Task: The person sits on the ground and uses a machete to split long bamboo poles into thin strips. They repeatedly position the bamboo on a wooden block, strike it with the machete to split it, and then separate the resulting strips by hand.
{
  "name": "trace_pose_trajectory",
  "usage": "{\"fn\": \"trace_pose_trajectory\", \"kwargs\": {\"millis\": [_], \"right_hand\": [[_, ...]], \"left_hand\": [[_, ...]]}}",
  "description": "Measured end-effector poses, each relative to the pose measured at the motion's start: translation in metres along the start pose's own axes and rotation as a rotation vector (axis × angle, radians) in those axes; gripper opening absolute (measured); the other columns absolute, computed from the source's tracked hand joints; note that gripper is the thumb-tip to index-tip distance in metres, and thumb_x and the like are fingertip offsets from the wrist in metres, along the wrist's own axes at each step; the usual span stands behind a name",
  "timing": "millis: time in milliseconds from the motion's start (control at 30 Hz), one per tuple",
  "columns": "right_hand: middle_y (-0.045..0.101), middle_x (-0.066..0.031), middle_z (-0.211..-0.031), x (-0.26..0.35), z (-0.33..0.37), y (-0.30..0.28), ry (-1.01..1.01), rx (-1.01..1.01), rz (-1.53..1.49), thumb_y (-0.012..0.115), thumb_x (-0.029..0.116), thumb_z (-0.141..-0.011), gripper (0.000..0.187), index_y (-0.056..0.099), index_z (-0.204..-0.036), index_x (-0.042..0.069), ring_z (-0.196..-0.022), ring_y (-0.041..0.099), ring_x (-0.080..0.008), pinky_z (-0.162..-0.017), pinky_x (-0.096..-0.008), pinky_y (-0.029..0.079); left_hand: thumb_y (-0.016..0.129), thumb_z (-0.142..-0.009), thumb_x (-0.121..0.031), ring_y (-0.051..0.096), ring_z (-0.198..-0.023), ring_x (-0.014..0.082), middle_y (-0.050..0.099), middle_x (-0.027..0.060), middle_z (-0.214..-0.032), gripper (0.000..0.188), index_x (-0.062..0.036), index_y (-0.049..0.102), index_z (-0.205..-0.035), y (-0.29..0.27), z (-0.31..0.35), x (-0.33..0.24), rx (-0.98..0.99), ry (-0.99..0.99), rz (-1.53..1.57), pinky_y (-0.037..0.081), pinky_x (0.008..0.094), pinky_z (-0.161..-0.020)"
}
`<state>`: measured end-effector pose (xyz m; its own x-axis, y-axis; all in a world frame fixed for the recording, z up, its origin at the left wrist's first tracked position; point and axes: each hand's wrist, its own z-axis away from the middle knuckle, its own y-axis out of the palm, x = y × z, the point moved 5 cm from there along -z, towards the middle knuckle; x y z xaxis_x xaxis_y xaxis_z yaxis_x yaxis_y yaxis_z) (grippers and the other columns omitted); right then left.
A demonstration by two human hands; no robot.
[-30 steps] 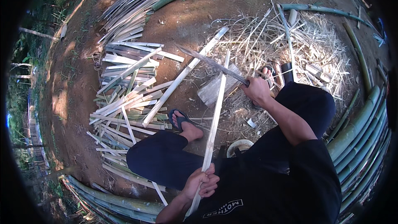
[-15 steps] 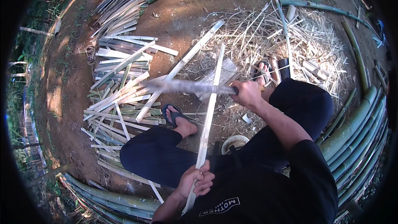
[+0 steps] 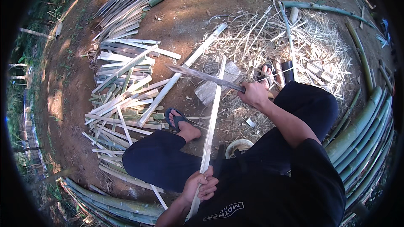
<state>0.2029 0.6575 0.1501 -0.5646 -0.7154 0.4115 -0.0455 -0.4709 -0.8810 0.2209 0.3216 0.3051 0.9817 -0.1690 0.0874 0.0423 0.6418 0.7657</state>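
My left hand is closed around the lower part of a long pale bamboo strip, which slants up and away from me. My right hand grips the handle of a long-bladed machete. The blade points left and lies across the strip near its far end; whether its edge bites into the strip I cannot tell. Under the strip's far end, a flat wooden block sits on the ground between my feet.
Split bamboo strips are heaped at the left. Thin shavings cover the ground at the far right. Green bamboo poles lie along the right, with more poles at the lower left. A pale round container stands near my lap.
The machete was blurred by motion and now shows sharply, its tip farther from me and a little to the right. My left hand keeps its hold on the strip.
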Motion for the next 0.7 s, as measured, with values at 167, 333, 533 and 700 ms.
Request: {"fn": "trace_pose_trajectory", "kwargs": {"millis": [167,333,533,700], "right_hand": [[0.071,-0.0174,-0.076,-0.024,-0.023,-0.007,0.135,-0.026,-0.017,0.066,0.038,-0.084,0.030,0.074,-0.095,0.011,-0.068,0.071,-0.0334,-0.069,-0.0453,0.058],[0.070,-0.0161,-0.073,-0.014,-0.024,-0.012,0.069,-0.071,-0.002,0.067,0.039,-0.084,0.034,0.073,-0.096,0.008,-0.066,0.070,-0.0338,-0.070,-0.0459,0.058],[0.073,-0.0215,-0.091,-0.107,-0.042,-0.014,0.572,-0.101,-0.094,0.066,0.035,-0.085,0.038,0.075,-0.102,0.003,-0.085,0.072,-0.0373,-0.080,-0.0472,0.057],[0.071,-0.0253,-0.095,-0.054,-0.031,-0.055,0.475,-0.165,-0.108,0.067,0.037,-0.082,0.043,0.072,-0.099,-0.002,-0.090,0.069,-0.0430,-0.084,-0.0490,0.055]], "left_hand": [[0.045,-0.079,-0.004,0.032,-0.036,0.0073,0.035,0.0000,-0.056,0.018,-0.0155,0.035,-0.088,0.007,0.010,0.005,-0.011,-0.021,0.001,0.030,0.0233,-0.031],[0.047,-0.081,-0.005,0.032,-0.037,0.0071,0.035,-0.0002,-0.056,0.018,-0.0159,0.035,-0.089,0.004,0.010,0.010,0.032,-0.027,-0.005,0.029,0.0221,-0.032],[0.055,-0.081,-0.010,0.035,-0.041,0.0066,0.036,-0.0004,-0.058,0.022,-0.0159,0.035,-0.089,0.024,0.028,0.024,-0.028,-0.085,-0.233,0.027,0.0197,-0.033],[0.058,-0.083,-0.009,0.037,-0.041,0.0062,0.037,-0.0009,-0.059,0.024,-0.0151,0.036,-0.089,0.038,0.011,0.003,0.285,0.017,0.026,0.030,0.0194,-0.036]]}}
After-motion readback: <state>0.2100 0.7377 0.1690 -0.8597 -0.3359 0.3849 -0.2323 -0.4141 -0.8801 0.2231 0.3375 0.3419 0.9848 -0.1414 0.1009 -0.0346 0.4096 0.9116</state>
